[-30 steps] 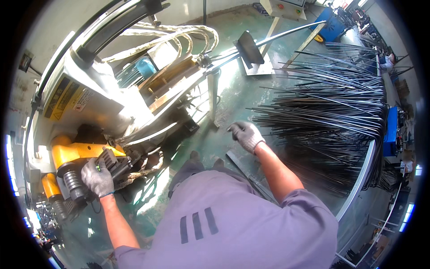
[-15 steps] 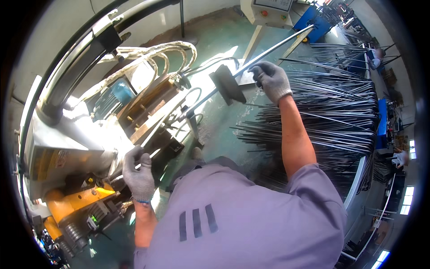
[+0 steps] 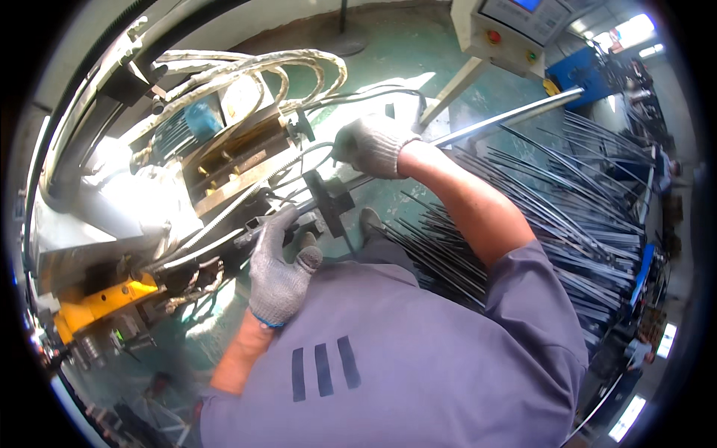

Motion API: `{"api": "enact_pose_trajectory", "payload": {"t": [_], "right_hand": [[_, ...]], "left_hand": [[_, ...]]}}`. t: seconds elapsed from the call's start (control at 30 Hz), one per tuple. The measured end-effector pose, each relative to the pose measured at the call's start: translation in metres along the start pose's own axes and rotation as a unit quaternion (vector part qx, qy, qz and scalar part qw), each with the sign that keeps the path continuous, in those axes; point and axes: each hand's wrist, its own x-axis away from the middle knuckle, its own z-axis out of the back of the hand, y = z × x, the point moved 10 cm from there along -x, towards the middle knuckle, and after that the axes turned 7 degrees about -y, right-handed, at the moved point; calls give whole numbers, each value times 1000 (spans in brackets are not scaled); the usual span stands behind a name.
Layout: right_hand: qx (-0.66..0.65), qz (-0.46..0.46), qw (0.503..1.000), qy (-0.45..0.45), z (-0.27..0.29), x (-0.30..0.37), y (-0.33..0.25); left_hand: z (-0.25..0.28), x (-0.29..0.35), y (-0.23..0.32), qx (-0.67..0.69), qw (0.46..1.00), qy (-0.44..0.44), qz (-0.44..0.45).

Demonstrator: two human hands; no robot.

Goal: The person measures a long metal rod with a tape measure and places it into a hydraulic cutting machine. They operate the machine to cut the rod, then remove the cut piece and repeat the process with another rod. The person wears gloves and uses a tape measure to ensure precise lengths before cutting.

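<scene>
My left hand (image 3: 282, 272), in a grey knit glove, has its fingers stretched forward and its thumb apart. Its fingertips are beside a clamp-like metal fixture on the machine; whether they touch it I cannot tell. My right hand (image 3: 377, 147), gloved alike, is above a long metal rail (image 3: 511, 118), its fingers curled down. What they hold, if anything, is hidden. Between my hands stands a dark metal bracket (image 3: 323, 198) with a flat upright plate and a block on its side.
A big bundle of thin metal rods (image 3: 545, 216) lies to the right. Wrapped hoses (image 3: 254, 67) loop over the machine by a blue motor (image 3: 202, 119). A control box (image 3: 508, 37) stands at the far right, a yellow machine part (image 3: 108, 302) at the lower left.
My right hand has moved left and toward me along the rail. My left hand has shifted right, and its fingers have straightened. The dark bracket now appears lower and further left.
</scene>
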Motion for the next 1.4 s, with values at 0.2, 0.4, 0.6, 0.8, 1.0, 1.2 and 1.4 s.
{"api": "enact_pose_trajectory", "payload": {"t": [0.2,0.4,0.6,0.8,1.0,1.2,1.4], "right_hand": [[-81,67,985,-136,-16,-35,-7],[-51,125,975,-178,-44,-56,-12],[20,87,968,-236,-34,-48,-26],[89,89,958,-258,-36,-48,-46],[217,152,919,-293,-56,-57,-57],[260,183,914,-253,-64,-40,-50],[182,217,931,-231,-49,-27,-44]], "left_hand": [[-52,-12,20,164,980,36,110],[-65,0,17,190,966,116,131],[-65,-6,21,189,966,144,102],[-66,-14,10,192,956,186,118],[-66,-31,12,167,969,151,106],[-58,-32,20,130,975,172,57],[-53,-38,24,98,982,149,65]]}}
